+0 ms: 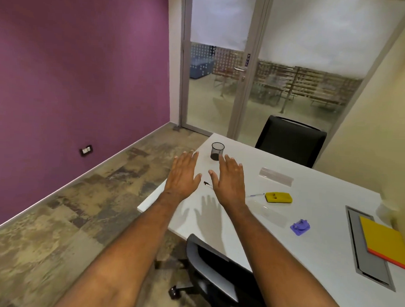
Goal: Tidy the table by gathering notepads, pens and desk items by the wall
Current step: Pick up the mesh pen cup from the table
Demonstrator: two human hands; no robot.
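My left hand (184, 173) and my right hand (230, 179) hover flat, fingers spread, above the left end of the white table (309, 227), holding nothing. A black mesh pen cup (217, 151) stands just beyond my fingertips. Between my hands lies a pen with a black cap (207, 184). Another pen (255, 195) lies right of my right hand, beside a yellow eraser block (278, 197). Two clear rulers (276, 176) (267, 213) lie on the table, and a purple tape dispenser (300, 227) sits near the front. A yellow notepad (385, 242) rests by the cream wall at the right.
A grey cable hatch (366, 262) is set into the table under the notepad. One black chair (290, 141) stands at the far side, another (215, 270) is tucked under the near edge. Glass doors (223, 73) are behind, a purple wall (73, 66) to the left.
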